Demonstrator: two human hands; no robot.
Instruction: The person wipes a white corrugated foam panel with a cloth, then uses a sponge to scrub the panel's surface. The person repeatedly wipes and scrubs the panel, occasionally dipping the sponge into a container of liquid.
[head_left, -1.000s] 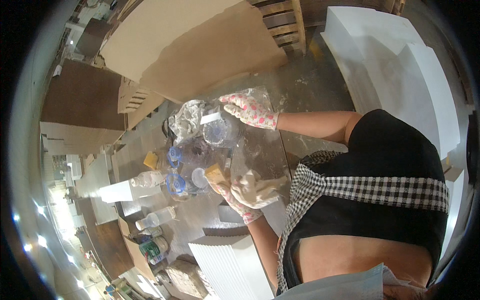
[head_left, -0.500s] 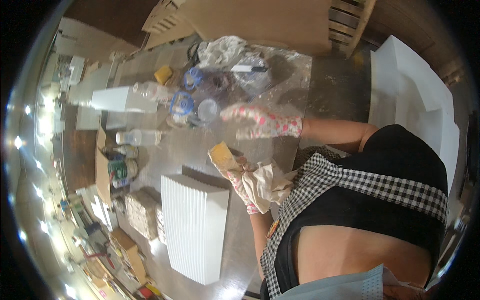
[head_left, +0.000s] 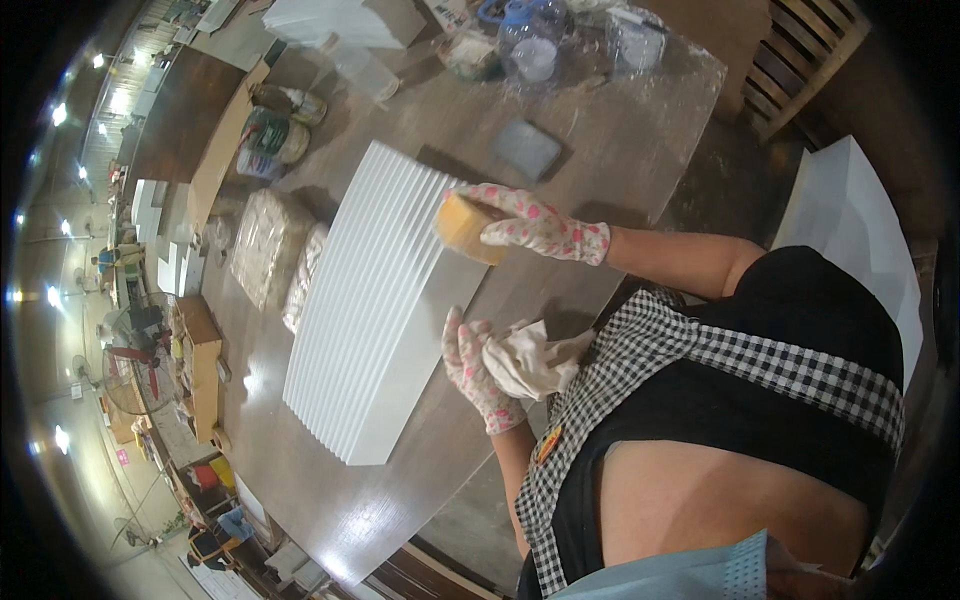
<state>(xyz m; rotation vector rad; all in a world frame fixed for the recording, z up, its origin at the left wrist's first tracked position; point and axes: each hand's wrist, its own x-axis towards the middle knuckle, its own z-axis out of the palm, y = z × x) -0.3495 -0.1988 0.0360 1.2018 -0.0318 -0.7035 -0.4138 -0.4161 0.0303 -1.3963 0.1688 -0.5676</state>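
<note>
Sponge [head_left: 465,225], near the centre of the frame, has passed over: half a second ago the left hand had it, and now the right hand does. The left hand is thus down to the cloth alone, its fingers freer beside the block, while the right hand brings the sponge to the block's upper right end. The view has also swung, so the block sits nearer the centre.

From the left, a wrapped pack [head_left: 268,245] crowds the block's far side, below some jars [head_left: 275,135]. A clear bottle [head_left: 362,70] lies at the upper left. The white block [head_left: 365,300] — ridged on top, smooth along its near side — lies slantwise on the table [head_left: 600,150]. The left hand [head_left: 478,380] holds the bunched cloth [head_left: 530,362], fingers nearly straight and slightly parted; whether they touch the block I cannot tell. The cloth bulges toward the apron [head_left: 790,375], filling the space there. The right hand [head_left: 530,225] grips the sponge between thumb and fingers. Just above it lies a grey pad [head_left: 527,148]; plastic jugs [head_left: 533,60] stand well apart at the top.
</note>
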